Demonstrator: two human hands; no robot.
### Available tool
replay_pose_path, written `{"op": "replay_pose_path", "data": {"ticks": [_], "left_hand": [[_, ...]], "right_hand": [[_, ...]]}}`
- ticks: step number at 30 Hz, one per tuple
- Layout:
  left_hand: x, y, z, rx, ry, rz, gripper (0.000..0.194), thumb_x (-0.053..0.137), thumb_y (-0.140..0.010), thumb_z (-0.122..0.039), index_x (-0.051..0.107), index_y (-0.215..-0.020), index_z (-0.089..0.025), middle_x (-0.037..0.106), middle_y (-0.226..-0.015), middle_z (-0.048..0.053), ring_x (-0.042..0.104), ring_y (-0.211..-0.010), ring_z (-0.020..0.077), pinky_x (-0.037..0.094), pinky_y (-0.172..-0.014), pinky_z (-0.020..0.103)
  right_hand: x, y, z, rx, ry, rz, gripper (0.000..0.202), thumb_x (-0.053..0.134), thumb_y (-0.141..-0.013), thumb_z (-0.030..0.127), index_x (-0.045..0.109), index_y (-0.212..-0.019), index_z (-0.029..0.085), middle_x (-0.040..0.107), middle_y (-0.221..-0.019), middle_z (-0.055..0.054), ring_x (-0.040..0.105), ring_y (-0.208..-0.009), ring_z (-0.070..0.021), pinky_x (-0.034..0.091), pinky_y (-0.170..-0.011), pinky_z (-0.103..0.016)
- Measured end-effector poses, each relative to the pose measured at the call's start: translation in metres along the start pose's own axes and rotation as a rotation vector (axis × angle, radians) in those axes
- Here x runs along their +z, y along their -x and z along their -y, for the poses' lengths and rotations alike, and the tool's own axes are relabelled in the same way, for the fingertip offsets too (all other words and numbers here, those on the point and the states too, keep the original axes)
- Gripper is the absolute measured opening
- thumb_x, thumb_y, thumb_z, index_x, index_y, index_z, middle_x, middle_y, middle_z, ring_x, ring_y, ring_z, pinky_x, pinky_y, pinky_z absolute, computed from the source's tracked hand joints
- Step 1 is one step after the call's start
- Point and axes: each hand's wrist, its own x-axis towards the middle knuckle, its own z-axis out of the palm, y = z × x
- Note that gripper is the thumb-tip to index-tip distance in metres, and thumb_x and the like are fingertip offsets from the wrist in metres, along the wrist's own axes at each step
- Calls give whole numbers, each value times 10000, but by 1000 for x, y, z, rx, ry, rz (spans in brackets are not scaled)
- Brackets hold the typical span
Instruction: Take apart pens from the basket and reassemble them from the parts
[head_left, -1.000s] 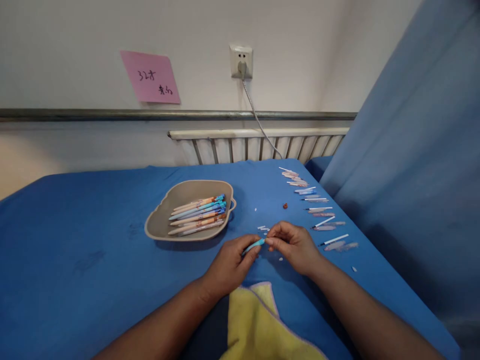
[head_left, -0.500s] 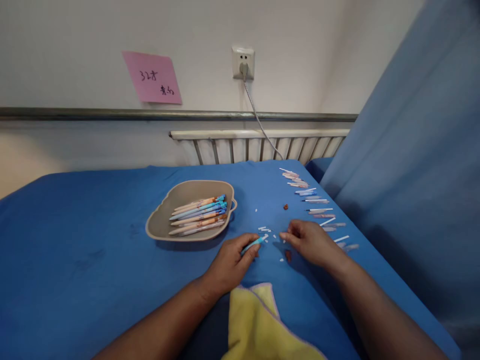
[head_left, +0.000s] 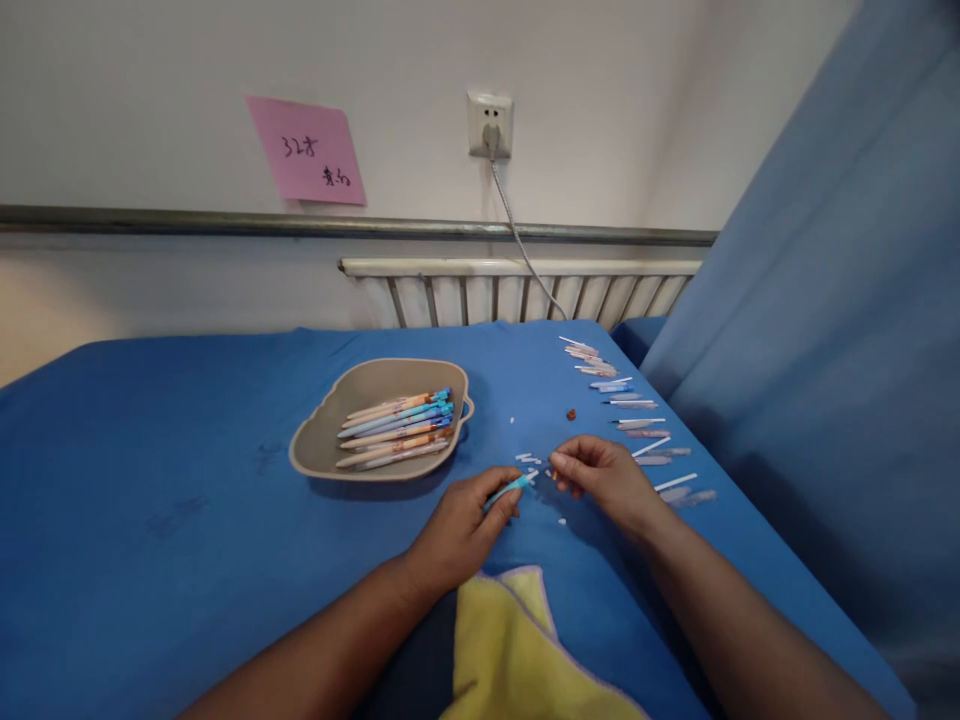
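Note:
My left hand (head_left: 469, 525) is closed around a light blue pen part (head_left: 512, 487) with a white tip that points right. Just right of that tip, my right hand (head_left: 596, 478) is pinched, and a small brownish-orange bit shows under its fingers. Tiny white pieces (head_left: 528, 459) lie on the blue cloth (head_left: 225, 560) between and behind the hands. A small brown piece (head_left: 571, 414) rests behind my right hand. Along the right side, pen parts and white sticks (head_left: 651, 446) are laid out in a row of small groups.
A beige tray (head_left: 315, 445) with several assembled pens stands behind my left hand. A yellow cloth (head_left: 517, 650) lies at the near edge between my forearms. A blue curtain (head_left: 840, 330) hangs at the right; a white rail (head_left: 525, 268) runs along the wall.
My right hand has moved left, closer to the light blue pen part. The brown piece that lay below it on the cloth is gone from that spot. My left hand has hardly moved.

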Motion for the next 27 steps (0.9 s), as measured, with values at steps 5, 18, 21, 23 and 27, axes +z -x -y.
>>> {"op": "replay_pose_path", "data": {"ticks": [5,18,21,23,27], "left_hand": [[1,1,-2,0,13,-8,267,433,-906,-326,606,-1057,-188,665,-783,8,606,-703,136,462,-685,234],[1,1,-3,-7,-13,3,282,426,-906,-338,606,-1065,-191,682,-854,19,611,-749,149,462,-716,241],[1,1,-2,-7,-25,2,273,432,-906,-339,604,-1057,-190,677,-837,11,610,-741,142,457,-715,235],[2,1,-1,-10,-32,4,272,432,-907,-335,607,-1053,-187,676,-826,9,610,-734,140,453,-708,231],[2,1,0,-12,-35,-16,269,432,-906,-327,607,-1054,-186,681,-827,12,615,-743,145,450,-694,231]], "right_hand": [[17,3,3,27,-250,-76,341,708,-666,481,607,-716,159,620,-630,-5,543,-549,-110,423,-509,-217],[26,7,4,-13,-326,-131,335,727,-655,465,619,-744,161,645,-643,-13,576,-579,-124,474,-577,-253],[27,8,4,-33,-311,-116,307,724,-667,444,616,-743,166,651,-645,-10,581,-583,-123,475,-587,-255],[27,8,3,-45,-313,-110,289,726,-672,426,614,-741,169,653,-641,-5,585,-586,-123,475,-593,-256],[28,8,3,-60,-324,-111,266,734,-672,393,614,-763,173,661,-655,-3,597,-606,-126,478,-613,-263]]}}
